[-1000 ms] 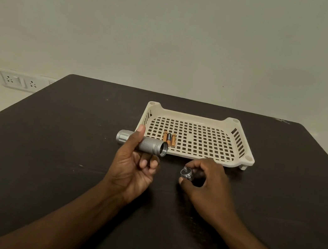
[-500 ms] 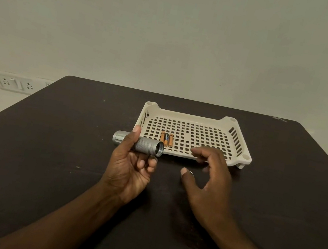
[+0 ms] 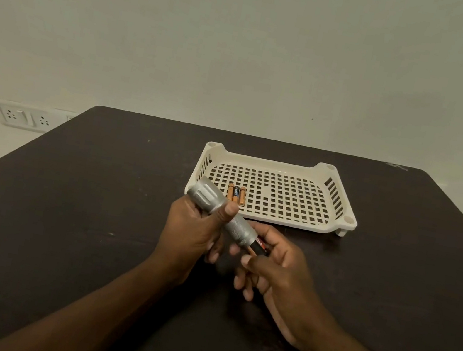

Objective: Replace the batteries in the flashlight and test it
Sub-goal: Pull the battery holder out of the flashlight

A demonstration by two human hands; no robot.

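Silver flashlight (image 3: pixel 222 213) held above the dark table (image 3: pixel 93 213), tilted, with its wide head up and to the far left and its open tail end down and to the near right. A dark battery holder (image 3: pixel 260 246) with red markings protrudes from the open end. Left hand (image 3: pixel 195 234) closed around the flashlight body, thumb lying across the barrel. Right hand (image 3: pixel 278 271) cupped at the tail end, its fingers closed on the protruding holder. Just beyond the flashlight, a cream perforated tray (image 3: pixel 336 224) sits on the table; three small batteries (image 3: pixel 236 194) lie side by side at its near-left corner. Wall socket (image 3: pixel 22 117) at far left.
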